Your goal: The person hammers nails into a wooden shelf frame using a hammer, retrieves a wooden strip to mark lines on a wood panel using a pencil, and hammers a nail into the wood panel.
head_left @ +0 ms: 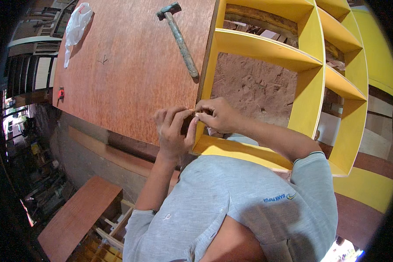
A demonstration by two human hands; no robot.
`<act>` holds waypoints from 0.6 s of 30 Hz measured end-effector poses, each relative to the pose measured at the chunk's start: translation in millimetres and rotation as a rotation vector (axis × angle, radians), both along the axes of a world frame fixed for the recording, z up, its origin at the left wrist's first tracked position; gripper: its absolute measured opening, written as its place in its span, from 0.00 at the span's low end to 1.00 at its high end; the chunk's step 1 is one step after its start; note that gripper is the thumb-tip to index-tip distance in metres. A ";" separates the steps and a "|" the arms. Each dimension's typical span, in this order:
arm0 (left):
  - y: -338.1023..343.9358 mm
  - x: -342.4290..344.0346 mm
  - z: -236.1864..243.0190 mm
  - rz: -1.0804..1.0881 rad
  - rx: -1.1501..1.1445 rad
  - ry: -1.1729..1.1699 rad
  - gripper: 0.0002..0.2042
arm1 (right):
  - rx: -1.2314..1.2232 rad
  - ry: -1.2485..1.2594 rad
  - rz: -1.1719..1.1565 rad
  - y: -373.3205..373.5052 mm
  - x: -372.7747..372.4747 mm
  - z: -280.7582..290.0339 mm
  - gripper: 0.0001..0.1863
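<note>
My left hand (174,131) and my right hand (218,114) meet at the edge where a reddish-brown plywood sheet (126,87) borders a yellow open-box shelf frame (266,48). The fingertips of both hands are pinched together there. Whatever they grip is too small and too covered to make out. The left hand's fingers curve over the sheet's edge; the right forearm passes above a compartment of the frame. A hammer (181,43) with a worn greenish handle lies on the sheet beyond my hands, its handle end close to the frame.
On the sheet's left side lie a white plastic bag (77,28) and a small red tape measure (61,93). Another brown board (81,218) rests at lower left beside a wooden frame. Bare earth (253,83) shows through the yellow compartments. A yellow panel (377,48) stands at far right.
</note>
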State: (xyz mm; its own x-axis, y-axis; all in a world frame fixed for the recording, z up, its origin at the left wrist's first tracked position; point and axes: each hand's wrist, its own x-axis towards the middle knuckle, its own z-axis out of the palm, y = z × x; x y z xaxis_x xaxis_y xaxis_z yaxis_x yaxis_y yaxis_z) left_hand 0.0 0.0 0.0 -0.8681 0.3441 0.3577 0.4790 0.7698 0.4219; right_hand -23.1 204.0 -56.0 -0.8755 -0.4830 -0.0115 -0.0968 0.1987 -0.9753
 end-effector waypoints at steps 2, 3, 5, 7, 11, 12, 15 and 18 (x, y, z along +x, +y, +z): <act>-2.5 1.8 -2.6 -0.065 0.056 -0.018 0.12 | -0.030 -0.136 -0.036 -2.6 3.0 -0.9 0.12; -3.8 2.1 -3.5 -0.063 0.057 -0.019 0.12 | -0.029 -0.138 -0.034 -4.0 5.2 0.7 0.12; -5.2 -0.1 -6.1 -0.074 0.047 -0.066 0.10 | -0.126 -0.305 -0.112 -5.9 10.2 4.9 0.10; -7.1 -5.0 -14.0 -0.086 0.032 -0.009 0.10 | -0.122 -0.230 -0.224 -8.4 16.6 -0.7 0.10; -8.6 -8.3 -14.6 -0.094 0.048 0.113 0.08 | -0.088 -0.085 -0.515 5.0 6.1 1.4 0.08; -10.1 -8.5 -14.4 -0.099 0.052 0.112 0.08 | -0.065 -0.074 -0.520 9.2 3.0 8.8 0.11; -19.6 -16.2 -5.1 -0.108 0.212 0.185 0.03 | 0.016 -0.033 -0.443 9.2 -2.7 5.6 0.15; -25.8 -26.1 14.4 0.051 0.449 0.178 0.02 | 0.080 -0.299 -0.375 -6.3 -14.9 18.4 0.18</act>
State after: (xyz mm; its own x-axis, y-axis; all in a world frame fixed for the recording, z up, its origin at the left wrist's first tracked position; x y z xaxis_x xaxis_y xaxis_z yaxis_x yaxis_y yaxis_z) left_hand -26.1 -25.8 14.4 -0.7916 0.0803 0.6058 0.5405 0.5546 0.6327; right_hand -38.0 197.6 -37.6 -0.9418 -0.1222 -0.3131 0.2778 0.2416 -0.9298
